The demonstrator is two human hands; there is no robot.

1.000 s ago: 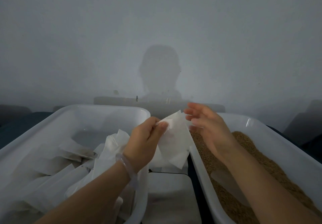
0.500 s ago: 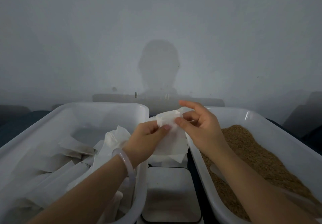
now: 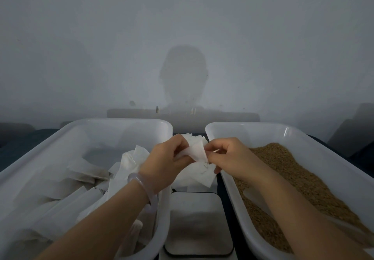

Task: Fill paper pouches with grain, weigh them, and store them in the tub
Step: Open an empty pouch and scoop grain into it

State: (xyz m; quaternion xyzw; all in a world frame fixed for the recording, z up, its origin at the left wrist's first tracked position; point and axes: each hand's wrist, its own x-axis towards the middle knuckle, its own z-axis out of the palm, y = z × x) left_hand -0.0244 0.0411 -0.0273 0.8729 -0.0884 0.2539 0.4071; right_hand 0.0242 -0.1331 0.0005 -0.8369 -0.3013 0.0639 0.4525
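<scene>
Grey wall (image 3: 182, 27) fills most of the view, and a dark shadow (image 3: 183, 73) of the person falls on it. Two big white tubs sit side by side below it. The left tub (image 3: 121, 121) has a pile of pouches (image 3: 85, 170) made of white paper lying in it. The right tub (image 3: 263, 124) is heaped with brown grain (image 3: 293, 174). A small flat scale (image 3: 198, 223) sits between the tubs, close to the person. Above the scale, in the gap between the tubs, both hands meet on one thin paper pouch (image 3: 197, 151). The left hand (image 3: 164, 164), with a pale bracelet (image 3: 141, 187) on its wrist, pinches the left side of the pouch. The right hand (image 3: 232, 158) pinches the right edge with curled fingers. A second ago the right hand was open, with its fingers spread beside the paper. Now it has taken hold, and the two hands are closer together. I think the pouch is being pulled open, so scooping grain comes next and weighing after that. The pouch hangs mostly up and down, a bit tilted. Its long side runs from the far top edge down to a near corner that points at the scale. The top looks like a few thin layers, so I cannot tell which end is the mouth.
</scene>
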